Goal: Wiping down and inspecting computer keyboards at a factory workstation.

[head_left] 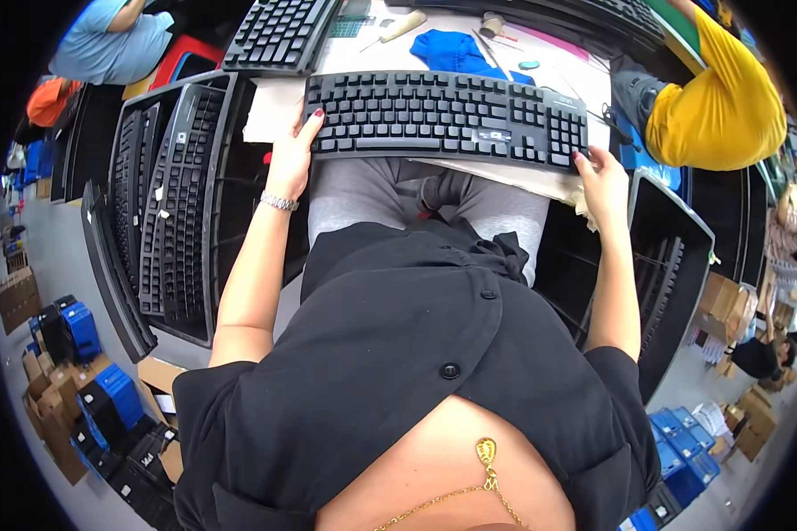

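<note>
A black full-size keyboard (416, 111) spans the near edge of the white table, above my lap. My left hand (294, 152) grips its left end, the thumb on top beside the outermost keys. At the other end my right hand (604, 181) holds the lower right corner, thumb over the number pad side. The fingers beneath the keyboard are mostly hidden. A small light sticker (492, 136) lies on the keys right of the space bar, near a gap in the lower rows.
Another keyboard (279, 34) lies at the table's far left. A blue cloth (456, 53) and a pale-handled tool (404, 26) rest behind mine. A black bin of keyboards (181, 199) stands at my left, another bin (682, 232) at my right. A person in yellow (717, 111) sits far right.
</note>
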`<state>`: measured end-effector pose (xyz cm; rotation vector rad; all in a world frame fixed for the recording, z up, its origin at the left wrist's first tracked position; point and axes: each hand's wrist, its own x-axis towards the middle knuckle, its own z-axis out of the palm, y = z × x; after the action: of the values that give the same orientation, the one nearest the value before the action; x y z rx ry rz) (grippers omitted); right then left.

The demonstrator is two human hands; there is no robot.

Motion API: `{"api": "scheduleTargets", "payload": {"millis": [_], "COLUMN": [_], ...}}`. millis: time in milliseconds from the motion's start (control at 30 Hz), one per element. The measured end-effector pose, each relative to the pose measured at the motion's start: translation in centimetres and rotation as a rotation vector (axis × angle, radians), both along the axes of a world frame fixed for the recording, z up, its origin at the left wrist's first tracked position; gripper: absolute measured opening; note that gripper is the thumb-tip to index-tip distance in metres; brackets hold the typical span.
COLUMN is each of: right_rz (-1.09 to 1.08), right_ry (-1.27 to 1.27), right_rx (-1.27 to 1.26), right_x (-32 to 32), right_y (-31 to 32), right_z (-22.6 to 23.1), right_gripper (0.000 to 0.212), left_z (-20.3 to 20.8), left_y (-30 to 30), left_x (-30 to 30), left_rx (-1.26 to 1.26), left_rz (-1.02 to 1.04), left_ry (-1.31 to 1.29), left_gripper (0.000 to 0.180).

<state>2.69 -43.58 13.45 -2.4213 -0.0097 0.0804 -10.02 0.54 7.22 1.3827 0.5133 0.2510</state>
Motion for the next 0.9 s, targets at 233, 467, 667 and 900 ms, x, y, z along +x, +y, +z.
{"api": "scheduleTargets", "payload": {"millis": [233, 467, 667, 900], "right_rz": [0.506, 0.747, 0.656, 0.191], "right_ry": [-0.485, -0.674, -0.571, -0.115], "right_rx": [-0.255, -0.329, -0.003, 0.614], "right_x": [-1.0, 0.0, 0.3, 1.3], "right_y": [7.6, 8.3, 7.6, 5.2], "right_z": [0.5, -2.8, -3.5, -2.0], "right_gripper": [0.032, 0.029, 0.025, 0.020], "left_z": [-0.7, -2.2, -1.7, -0.7], "left_y": [-0.4, 0.0, -0.5, -0.4], "left_x": [0.3, 0.4, 0.4, 0.4], "left_rx": [0.077, 0.129, 0.122, 0.289], "left_rz": [0.044, 0.077, 0.106, 0.085], "left_ry": [-0.050, -0.059, -0.075, -0.025], "left_gripper": [0.053, 0.054, 0.054, 0.045]}}
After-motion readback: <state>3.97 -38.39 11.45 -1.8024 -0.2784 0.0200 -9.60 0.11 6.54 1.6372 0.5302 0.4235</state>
